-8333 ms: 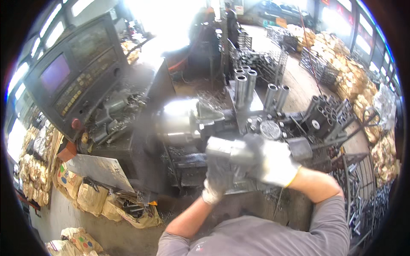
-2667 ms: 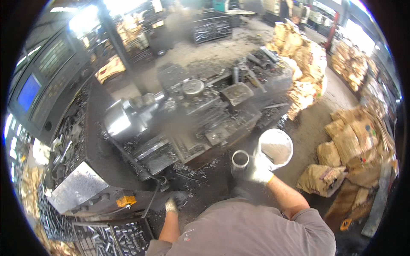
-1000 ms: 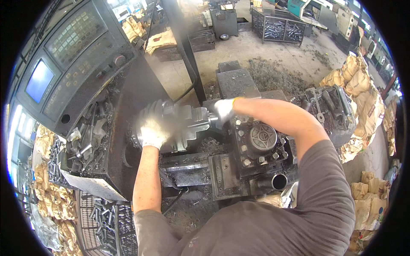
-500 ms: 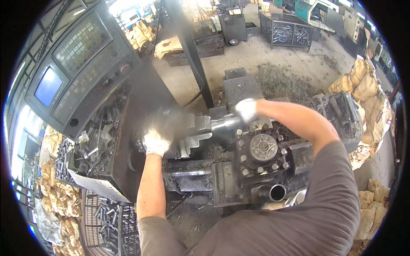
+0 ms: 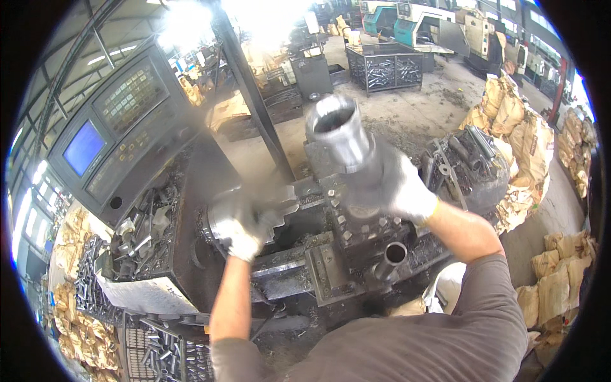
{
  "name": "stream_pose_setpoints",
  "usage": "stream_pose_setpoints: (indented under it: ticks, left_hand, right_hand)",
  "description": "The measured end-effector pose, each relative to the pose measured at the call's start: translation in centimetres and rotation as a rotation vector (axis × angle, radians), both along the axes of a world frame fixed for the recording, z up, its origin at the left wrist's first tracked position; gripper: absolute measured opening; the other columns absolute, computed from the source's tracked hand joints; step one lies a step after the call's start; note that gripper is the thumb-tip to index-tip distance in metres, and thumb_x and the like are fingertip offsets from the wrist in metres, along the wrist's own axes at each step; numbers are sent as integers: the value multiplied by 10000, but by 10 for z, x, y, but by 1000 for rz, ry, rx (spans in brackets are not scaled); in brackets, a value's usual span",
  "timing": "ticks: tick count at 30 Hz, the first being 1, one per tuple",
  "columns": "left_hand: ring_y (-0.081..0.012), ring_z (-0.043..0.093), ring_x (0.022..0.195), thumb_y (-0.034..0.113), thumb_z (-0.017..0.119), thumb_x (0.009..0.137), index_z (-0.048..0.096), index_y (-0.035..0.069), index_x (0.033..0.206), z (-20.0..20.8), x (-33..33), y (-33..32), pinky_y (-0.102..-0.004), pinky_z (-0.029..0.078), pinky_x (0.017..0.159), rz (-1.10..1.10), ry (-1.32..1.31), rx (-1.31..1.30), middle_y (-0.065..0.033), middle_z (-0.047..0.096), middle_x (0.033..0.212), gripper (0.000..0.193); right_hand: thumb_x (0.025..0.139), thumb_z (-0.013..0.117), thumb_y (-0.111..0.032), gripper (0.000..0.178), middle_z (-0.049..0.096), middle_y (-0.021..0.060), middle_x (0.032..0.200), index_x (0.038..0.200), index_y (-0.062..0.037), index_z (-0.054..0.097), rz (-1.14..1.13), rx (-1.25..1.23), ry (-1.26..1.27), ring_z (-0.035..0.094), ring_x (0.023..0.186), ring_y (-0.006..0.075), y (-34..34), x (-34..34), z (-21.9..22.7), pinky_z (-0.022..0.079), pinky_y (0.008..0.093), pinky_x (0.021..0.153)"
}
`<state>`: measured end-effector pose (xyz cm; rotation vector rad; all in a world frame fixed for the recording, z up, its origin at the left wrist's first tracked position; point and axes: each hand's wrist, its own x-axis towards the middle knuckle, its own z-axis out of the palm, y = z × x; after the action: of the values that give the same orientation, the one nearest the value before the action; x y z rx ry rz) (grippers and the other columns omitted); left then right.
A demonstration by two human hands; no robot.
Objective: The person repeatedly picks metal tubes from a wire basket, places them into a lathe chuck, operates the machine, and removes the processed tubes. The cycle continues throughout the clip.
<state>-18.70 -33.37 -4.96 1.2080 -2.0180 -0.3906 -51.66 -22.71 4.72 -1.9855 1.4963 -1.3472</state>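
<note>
At the near left, a wire basket (image 5: 135, 353) of small tubes sits low beside the machine, and paper sacks (image 5: 563, 270) are stacked at the near right. A second tube (image 5: 389, 260) leans, open end up, by the machine's near side, outside the round clamp; whether it is worked or raw I cannot tell. Farther in on the left, the gloved left hand (image 5: 240, 232) lies over the round clamp (image 5: 285, 200), its fingers too blurred to show whether they are spread or gripping. To its right, the gloved right hand (image 5: 404, 191) has its fingers wrapped around the lower end of a metal tube (image 5: 342, 135), raised and tilted above the bolted block (image 5: 363, 223). So the metal tube is clear of the clamp and not yet set down; nothing seems to sit in the part of the clamp that shows. The bolted block stands to the right of the clamp, crowding the space below the raised tube. Loose metal pieces (image 5: 143, 239) fill the left side under the lit screen (image 5: 84, 148). A dark post (image 5: 256, 95) rises beyond the clamp, and farthest off a metal crate (image 5: 393, 57) holds more parts.
</note>
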Motion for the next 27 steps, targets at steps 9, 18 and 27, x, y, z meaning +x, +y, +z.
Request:
stream_pose_setpoints:
  ticks: [9,18,27]
  left_hand:
    - [-270,667,1208,289,781,991,589,-33,1419,-112,-57,163,-430,522,1086,-20,1192,1260,-140,679,1329,569]
    - [-282,697,1173,334,648,1034,629,2,1351,-243,-26,164,-449,558,1039,-415,1502,1318,-143,701,1303,460]
    - [-335,704,1090,544,426,1109,622,-21,1341,-206,-11,178,-491,566,993,-229,1747,1448,-179,728,1210,642]
  right_hand:
    - [943,843,-383,506,760,56,1109,1263,-11,720,257,1227,-1098,717,932,168,121,83,-201,590,334,816]
    - [836,867,-496,661,779,142,871,1229,22,747,106,909,-79,728,768,202,151,48,-282,591,387,717]
    - [772,923,-217,314,676,58,714,985,-57,757,-637,1591,-558,636,533,184,346,-199,-326,544,350,499]
